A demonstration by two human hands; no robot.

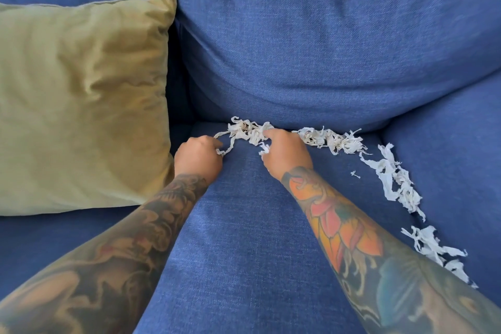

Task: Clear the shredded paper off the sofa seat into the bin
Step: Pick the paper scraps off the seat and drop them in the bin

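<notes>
White shredded paper (333,141) lies in a ragged line along the back of the blue sofa seat (244,238), where the seat meets the back cushion. More shreds (395,184) trail down the seat's right side toward the front. My left hand (199,157) is closed around a strand at the left end of the line. My right hand (287,153) pinches a clump of shreds near the middle, its forefinger stretched into the pile. No bin is in view.
An olive-green throw pillow (81,103) leans against the sofa back on the left seat. The blue back cushion (311,49) bulges over the rear of the seat. A tiny stray scrap (355,174) lies alone right of my right wrist.
</notes>
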